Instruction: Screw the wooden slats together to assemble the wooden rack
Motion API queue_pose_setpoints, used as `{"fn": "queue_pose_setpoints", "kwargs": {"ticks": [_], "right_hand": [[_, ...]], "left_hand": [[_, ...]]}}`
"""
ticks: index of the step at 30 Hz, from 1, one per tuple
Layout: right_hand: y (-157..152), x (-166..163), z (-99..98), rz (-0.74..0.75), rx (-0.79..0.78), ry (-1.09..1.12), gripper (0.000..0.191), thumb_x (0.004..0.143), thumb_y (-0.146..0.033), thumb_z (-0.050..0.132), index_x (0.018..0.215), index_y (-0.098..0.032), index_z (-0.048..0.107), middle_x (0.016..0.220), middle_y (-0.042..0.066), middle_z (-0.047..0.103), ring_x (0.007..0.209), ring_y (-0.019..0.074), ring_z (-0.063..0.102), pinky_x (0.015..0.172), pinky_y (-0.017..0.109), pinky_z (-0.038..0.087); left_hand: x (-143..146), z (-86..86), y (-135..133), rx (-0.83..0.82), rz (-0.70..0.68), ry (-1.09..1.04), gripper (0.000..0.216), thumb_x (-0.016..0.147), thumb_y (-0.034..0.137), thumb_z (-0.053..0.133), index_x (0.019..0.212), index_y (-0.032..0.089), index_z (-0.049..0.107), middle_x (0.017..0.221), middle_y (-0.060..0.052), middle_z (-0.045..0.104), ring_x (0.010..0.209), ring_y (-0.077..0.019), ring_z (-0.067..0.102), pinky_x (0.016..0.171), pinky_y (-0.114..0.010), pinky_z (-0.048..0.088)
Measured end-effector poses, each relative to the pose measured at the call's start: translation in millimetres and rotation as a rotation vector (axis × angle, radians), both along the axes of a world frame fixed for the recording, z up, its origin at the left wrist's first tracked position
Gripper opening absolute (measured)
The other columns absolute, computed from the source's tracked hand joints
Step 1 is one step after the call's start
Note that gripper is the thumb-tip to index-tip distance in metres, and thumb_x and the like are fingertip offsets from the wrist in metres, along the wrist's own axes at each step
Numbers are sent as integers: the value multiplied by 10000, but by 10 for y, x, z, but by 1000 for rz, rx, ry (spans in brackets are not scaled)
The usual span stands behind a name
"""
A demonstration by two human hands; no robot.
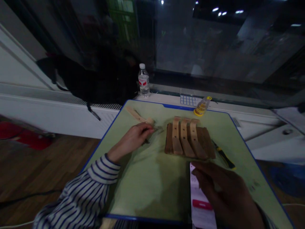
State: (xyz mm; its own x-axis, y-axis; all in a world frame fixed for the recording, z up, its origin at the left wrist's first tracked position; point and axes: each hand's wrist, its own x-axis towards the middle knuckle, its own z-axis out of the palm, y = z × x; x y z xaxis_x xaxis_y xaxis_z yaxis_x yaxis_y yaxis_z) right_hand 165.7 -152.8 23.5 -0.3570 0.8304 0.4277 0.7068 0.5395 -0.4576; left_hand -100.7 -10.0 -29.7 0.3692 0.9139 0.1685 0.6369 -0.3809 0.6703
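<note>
My left hand (133, 138), in a blue-striped sleeve, rests on the green table (152, 178) with its fingers pinched on a small dark object I cannot make out. Just beyond its fingertips lies a pale wooden strip (139, 116). My right hand (224, 194), in shadow, lies fingers together across a phone (199, 203) with a lit white screen, holding it near the table's front edge. A stack of brown wooden slats (188, 140), three lighter ones on top, sits mid-table between both hands.
A yellow-and-black tool (224, 156) lies right of the slats. A small yellow-capped bottle (202, 106) lies at the table's far edge, and a water bottle (144, 80) stands on the sill beyond. A dark bag (95, 79) rests at back left.
</note>
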Motion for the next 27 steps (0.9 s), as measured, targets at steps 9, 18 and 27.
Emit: {"fn": "queue_pose_setpoints", "kwargs": {"ticks": [9, 18, 27], "right_hand": [[354, 265, 176, -163, -31, 93, 186, 862, -276, 581, 1007, -209, 677, 865, 42, 744, 682, 150, 688, 573, 231, 550], [588, 95, 222, -107, -42, 299, 234, 830, -299, 625, 1043, -215, 671, 929, 44, 731, 803, 179, 695, 659, 285, 579], [703, 104, 275, -143, -80, 560, 145, 783, -311, 676, 867, -199, 637, 782, 11, 702, 685, 145, 670, 607, 255, 564]], "left_hand": [[361, 489, -294, 61, -164, -92, 197, 923, 311, 493, 922, 193, 652, 900, -6, 666, 854, -144, 600, 788, -258, 442], [788, 689, -318, 156, -298, -211, 145, 915, 219, 505, 928, 189, 646, 909, -9, 663, 857, -132, 607, 786, -255, 475], [976, 810, -268, 226, -344, -180, 142, 915, 198, 511, 912, 180, 652, 951, -10, 671, 921, -131, 609, 840, -248, 464]]}}
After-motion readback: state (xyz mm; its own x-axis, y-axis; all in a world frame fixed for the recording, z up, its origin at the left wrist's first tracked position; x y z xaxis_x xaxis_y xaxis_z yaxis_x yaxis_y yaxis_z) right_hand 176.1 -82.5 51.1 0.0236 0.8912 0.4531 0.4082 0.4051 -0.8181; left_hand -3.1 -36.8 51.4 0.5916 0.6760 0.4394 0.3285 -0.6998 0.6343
